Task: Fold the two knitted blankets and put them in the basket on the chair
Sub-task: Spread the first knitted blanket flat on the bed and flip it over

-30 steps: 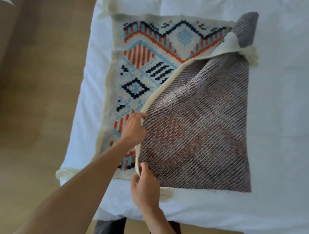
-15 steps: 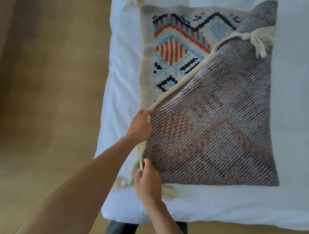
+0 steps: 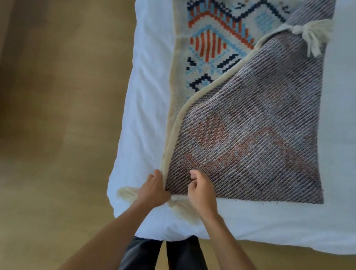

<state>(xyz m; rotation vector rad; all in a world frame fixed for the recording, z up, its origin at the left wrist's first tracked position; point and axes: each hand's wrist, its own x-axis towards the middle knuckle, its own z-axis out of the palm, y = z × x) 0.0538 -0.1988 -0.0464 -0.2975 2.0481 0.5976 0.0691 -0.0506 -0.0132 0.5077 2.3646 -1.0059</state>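
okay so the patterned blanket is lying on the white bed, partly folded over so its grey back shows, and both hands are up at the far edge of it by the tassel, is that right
Not quite. The blanket does lie on the white bed, folded over with its grey back showing. But the left hand and right hand are at its near corner, not by the far tassel. The head view shows this.

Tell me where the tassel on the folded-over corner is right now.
In the head view the tassel lies at upper right, on the grey back of the blanket, beside the white bedsheet, far from both hands.
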